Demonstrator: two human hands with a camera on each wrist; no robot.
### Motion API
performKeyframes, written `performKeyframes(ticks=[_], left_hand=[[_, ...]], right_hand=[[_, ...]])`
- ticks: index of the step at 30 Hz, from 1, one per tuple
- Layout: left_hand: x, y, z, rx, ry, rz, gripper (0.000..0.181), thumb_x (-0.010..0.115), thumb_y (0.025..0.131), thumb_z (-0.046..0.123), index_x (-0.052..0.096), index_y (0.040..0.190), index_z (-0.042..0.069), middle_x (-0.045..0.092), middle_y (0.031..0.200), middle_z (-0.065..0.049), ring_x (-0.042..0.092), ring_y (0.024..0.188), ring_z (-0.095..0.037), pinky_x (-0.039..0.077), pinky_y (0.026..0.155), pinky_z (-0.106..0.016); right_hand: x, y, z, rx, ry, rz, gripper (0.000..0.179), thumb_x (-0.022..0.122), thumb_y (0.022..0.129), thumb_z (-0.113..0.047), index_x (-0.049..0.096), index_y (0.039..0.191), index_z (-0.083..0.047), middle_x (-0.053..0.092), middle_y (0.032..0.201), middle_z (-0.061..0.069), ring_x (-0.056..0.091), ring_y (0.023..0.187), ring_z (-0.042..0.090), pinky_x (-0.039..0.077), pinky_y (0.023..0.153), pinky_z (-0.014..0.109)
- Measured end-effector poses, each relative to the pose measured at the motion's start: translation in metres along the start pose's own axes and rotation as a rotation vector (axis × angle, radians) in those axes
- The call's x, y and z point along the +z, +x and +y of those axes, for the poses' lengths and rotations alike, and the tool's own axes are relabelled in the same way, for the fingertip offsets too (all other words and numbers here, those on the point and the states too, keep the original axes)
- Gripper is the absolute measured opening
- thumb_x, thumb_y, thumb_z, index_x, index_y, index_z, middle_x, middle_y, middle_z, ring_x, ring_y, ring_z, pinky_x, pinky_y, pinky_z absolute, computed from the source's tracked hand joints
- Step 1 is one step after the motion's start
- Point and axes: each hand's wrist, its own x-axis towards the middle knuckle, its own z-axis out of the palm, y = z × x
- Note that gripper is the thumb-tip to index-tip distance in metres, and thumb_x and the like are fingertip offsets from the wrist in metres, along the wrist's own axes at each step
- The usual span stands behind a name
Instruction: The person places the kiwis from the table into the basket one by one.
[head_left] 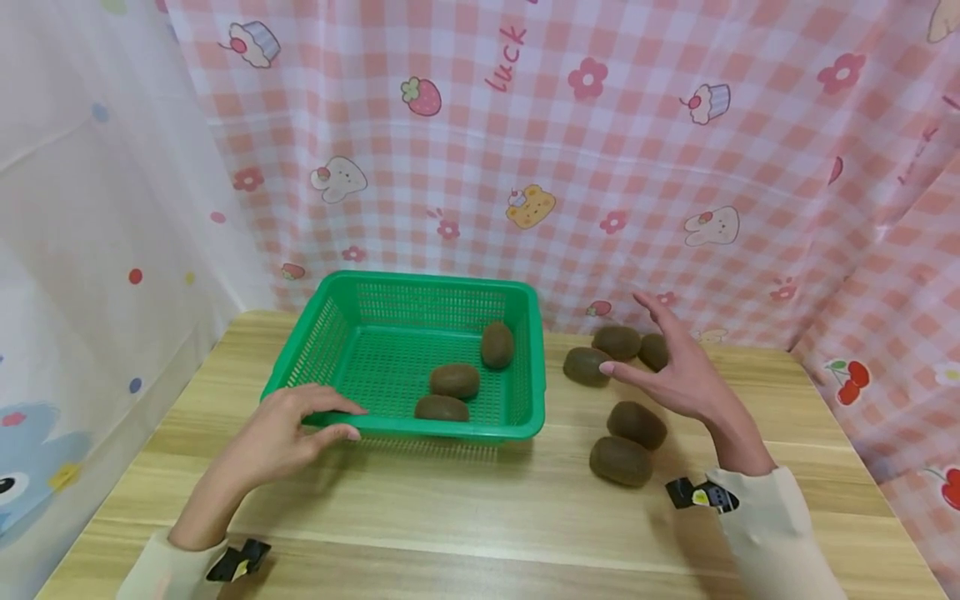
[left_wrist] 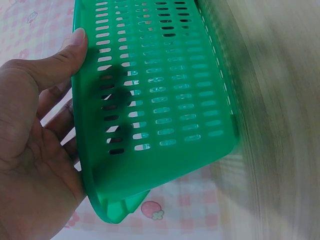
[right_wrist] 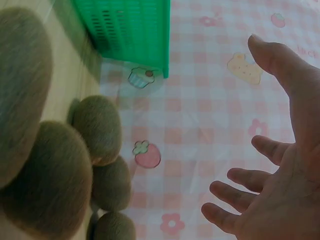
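A green plastic basket (head_left: 420, 429) stands on the table, with three brown kiwifruits inside, one of them a kiwi (head_left: 454, 381) near the front. At the basket's front left, my left hand (head_left: 288, 433) grips the rim; in the left wrist view the thumb (left_wrist: 75, 47) lies outside the wall and the fingers go behind it. To the right, my right hand (head_left: 682, 371) is spread above several loose kiwis, nearest a kiwi (head_left: 585, 367) by the thumb tip. The right wrist view shows nothing in that hand (right_wrist: 280, 185), its fingers apart from the kiwis (right_wrist: 97, 130).
Two more kiwis, a front one (head_left: 621, 461) and one touching it (head_left: 637, 423), lie nearer on the wooden table (head_left: 480, 525). A pink checked curtain (head_left: 480, 167) hangs right behind the table, and a white curtain (head_left: 127, 208) hangs at the left.
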Motion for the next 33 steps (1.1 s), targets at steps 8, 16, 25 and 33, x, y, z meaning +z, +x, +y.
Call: performKeyframes(ticks=[8, 16, 25, 33], left_hand=[[0.0, 0.0, 0.001, 0.001, 0.005, 0.005, 0.027, 0.089, 0.077, 0.021, 0.08, 0.101, 0.031, 0.076, 0.096, 0.016, 0.069, 0.091, -0.007, 0.057, 0.079, -0.035], [-0.001, 0.0, 0.001, -0.007, -0.001, -0.001, 0.027, 0.089, 0.078, 0.021, 0.08, 0.102, 0.031, 0.076, 0.097, 0.016, 0.07, 0.091, -0.007, 0.057, 0.08, -0.036], [-0.001, 0.0, 0.0, -0.005, -0.006, -0.005, 0.028, 0.088, 0.079, 0.022, 0.08, 0.103, 0.032, 0.076, 0.098, 0.017, 0.07, 0.092, -0.008, 0.057, 0.08, -0.036], [0.0, 0.0, 0.0, -0.006, 0.008, 0.001, 0.028, 0.089, 0.078, 0.023, 0.08, 0.103, 0.033, 0.076, 0.097, 0.018, 0.069, 0.092, -0.007, 0.056, 0.081, -0.035]], right_hand=[[0.0, -0.011, 0.017, 0.038, -0.031, -0.02, 0.104, 0.082, 0.085, -0.048, 0.017, 0.165, -0.031, 0.023, 0.171, 0.011, 0.023, 0.155, 0.043, 0.026, 0.115, 0.074], [0.0, -0.021, 0.03, 0.073, -0.042, -0.051, 0.105, 0.08, 0.086, -0.051, 0.012, 0.165, -0.036, 0.019, 0.172, 0.011, 0.024, 0.153, 0.048, 0.027, 0.112, 0.076], [0.003, -0.035, 0.045, 0.125, -0.033, -0.114, 0.106, 0.079, 0.086, -0.055, 0.015, 0.166, -0.027, 0.023, 0.169, 0.018, 0.026, 0.151, 0.05, 0.028, 0.112, 0.074], [0.007, -0.042, 0.056, 0.11, 0.024, -0.189, 0.101, 0.076, 0.092, -0.049, 0.012, 0.166, -0.024, 0.022, 0.169, 0.019, 0.028, 0.15, 0.049, 0.031, 0.113, 0.069]])
